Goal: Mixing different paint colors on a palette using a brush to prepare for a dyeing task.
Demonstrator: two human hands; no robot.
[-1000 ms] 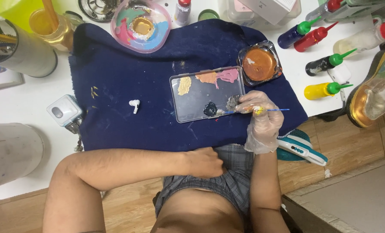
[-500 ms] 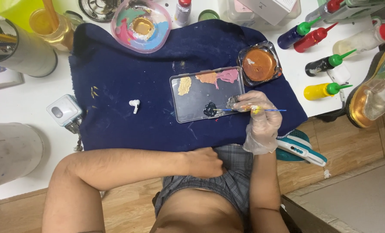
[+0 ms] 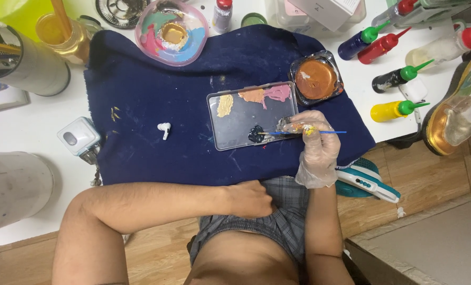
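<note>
A single camera on the person's head looks almost straight down, from fairly near. It takes in the white worktop (image 3: 29, 121) with its dark blue cloth (image 3: 156, 105) across the upper half, and the person's arms, lap and wooden floor (image 3: 436, 174) below.

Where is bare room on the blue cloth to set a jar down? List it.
Widest free patch: the blue cloth between the round mixing dish, the white earbud and the clear palette. A bare strip runs below the palette, above the left hand. Crowded: around the right hand, brush, orange paint tub and squeeze bottles.
</note>
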